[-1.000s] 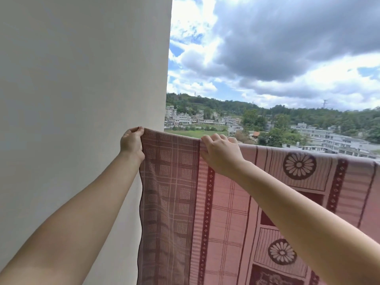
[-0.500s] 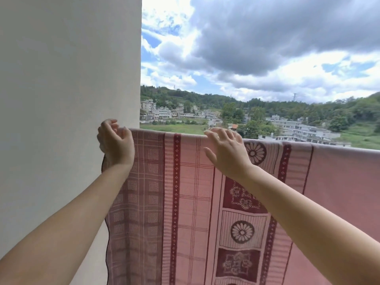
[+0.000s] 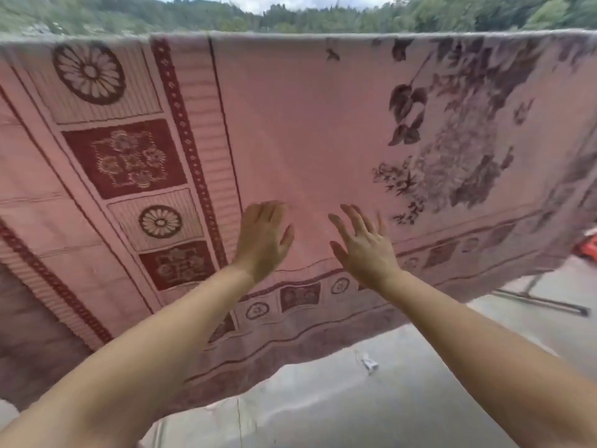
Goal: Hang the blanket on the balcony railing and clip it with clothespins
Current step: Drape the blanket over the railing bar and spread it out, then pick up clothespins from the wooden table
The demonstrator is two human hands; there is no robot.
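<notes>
- The blanket (image 3: 307, 130) — pink, with dark red bordered panels on the left and a dim floral print on the right — is filling most of the view, hanging from a straight top edge that is running across the upper part of the frame. It is draping down toward the person, its lower hem sloping just above the floor. The railing itself is lying hidden under the fold, so I cannot tell exactly how the cloth is sitting on it.
- The concrete floor (image 3: 403, 399) is showing pale below the hem, with a thin dark metal stand (image 3: 542, 302) lying at the right and something orange (image 3: 589, 247) peeking past the blanket's right edge.
- The left hand (image 3: 263, 240) is reaching forward with straight, relaxed fingers, grasping nothing; it is lying on or just before the hanging cloth, and contact is hard to judge.
- The right hand (image 3: 363, 244) is doing the same just beside it, fingers spread and released.
- A small white object (image 3: 370, 363) is lying on the floor under the hem — possibly a clothespin, though it is too small to be sure.
- As I judge it, the hanging step is looking done or nearly so, with smoothing going on; no clothespins are showing along the top edge, so the clipping is apparently remaining.
</notes>
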